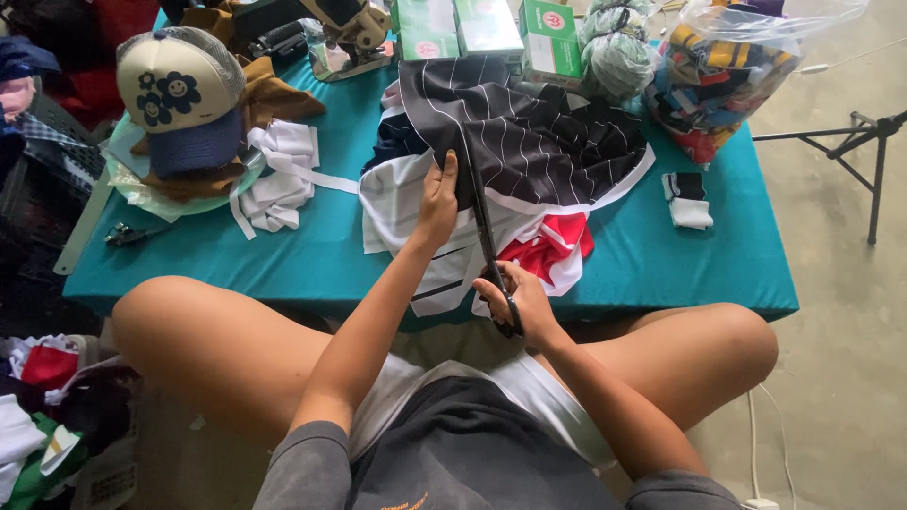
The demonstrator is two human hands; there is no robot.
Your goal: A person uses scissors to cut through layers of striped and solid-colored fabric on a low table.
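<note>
Cutting black striped fabric [539, 132] with scissors [488, 247].

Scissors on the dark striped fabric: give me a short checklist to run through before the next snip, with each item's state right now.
1. Right hand gripping the scissors handles: ok.
2. Left hand holding the dark striped fabric down: ok.
3. Left fingers clear of the blades: cannot tell, they sit close beside them.
4. Blade tips visible: not ok, hidden at the fabric.
5. Red cloth out of the cutting line: ok, it lies to the right.
</note>
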